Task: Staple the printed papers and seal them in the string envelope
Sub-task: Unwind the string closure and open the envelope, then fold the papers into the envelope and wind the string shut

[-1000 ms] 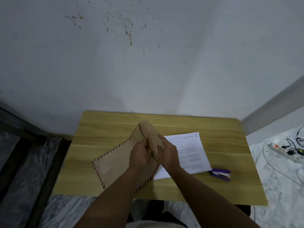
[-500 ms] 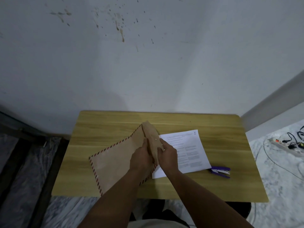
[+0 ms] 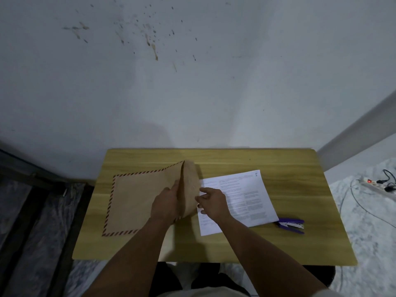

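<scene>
A plain room in a home or small office: a small yellow wooden table [image 3: 278,163] against a stained white wall [image 3: 192,82], a white power strip [image 3: 379,185] on marble-patterned floor [image 3: 368,221].

The papers [image 3: 244,198] are showing printed lines too small to read; only a mark like "I" is standing at their top corner.

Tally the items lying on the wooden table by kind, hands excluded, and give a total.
Brown envelope with red-striped border: 1
Printed papers, one stack, sheet count unclear: 1
Purple stapler: 1
Total: 3
</scene>
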A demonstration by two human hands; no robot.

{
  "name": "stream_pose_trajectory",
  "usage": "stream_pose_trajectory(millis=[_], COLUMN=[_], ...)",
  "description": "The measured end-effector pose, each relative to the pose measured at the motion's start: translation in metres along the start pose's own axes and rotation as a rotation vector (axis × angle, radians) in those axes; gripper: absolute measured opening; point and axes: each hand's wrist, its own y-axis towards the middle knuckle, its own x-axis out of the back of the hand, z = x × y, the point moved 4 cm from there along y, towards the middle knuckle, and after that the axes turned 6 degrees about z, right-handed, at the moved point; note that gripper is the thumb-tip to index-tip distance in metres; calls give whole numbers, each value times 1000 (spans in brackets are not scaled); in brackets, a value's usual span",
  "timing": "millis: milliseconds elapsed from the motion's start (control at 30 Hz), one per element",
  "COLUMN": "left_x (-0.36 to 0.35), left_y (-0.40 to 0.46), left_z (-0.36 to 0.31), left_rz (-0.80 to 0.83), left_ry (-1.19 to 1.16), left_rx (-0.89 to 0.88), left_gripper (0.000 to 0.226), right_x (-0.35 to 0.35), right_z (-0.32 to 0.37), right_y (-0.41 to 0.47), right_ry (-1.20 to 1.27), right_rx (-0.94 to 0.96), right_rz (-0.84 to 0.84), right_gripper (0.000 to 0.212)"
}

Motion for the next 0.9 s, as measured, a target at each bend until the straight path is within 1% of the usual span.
stream_pose_trajectory(millis=[100,167,233,300,367,467,533,600,767,833,900], left_x=[0,-1,-3,-5,-7,-9,-9,-9,-10,-11,-12], left_y=[3,6,10,14,18,21,22,22,20,21,21], left_z=[1,1,2,4,6,9,14,18,24,26,27], left_rz=[-14,0,13,11,1,-2,-5,-10,-7,-5,-9], left_ry=[-8,-12,-7,3,9,11,13,20,24,19,18], left_rx=[-14,-16,-15,-12,-7,3,4,9,35,34,22], left_gripper=[75,75,75,74,74,77,77,77,76,76,76], right_x=[27,59,96,131,157,179,181,178,175,176,179], right_z=[4,4,-5,-19,-36,-59,-67,-72,-80,-81,-79], right_y=[4,7,13,20,28,29,27,25,28,27,23], right_ry=[-144,-316,-431,-501,-597,-648,-635,-642,-591,-566,-516], right_rx=[20,4,-65,-166,-262,-472,-521,-531,-545,-478,-393], right_rz=[-69,-166,-258,-306,-311,-343,-353,-361,-387,-392,-387], right_gripper=[45,42,40,45,58,95,117,126,124,114,93])
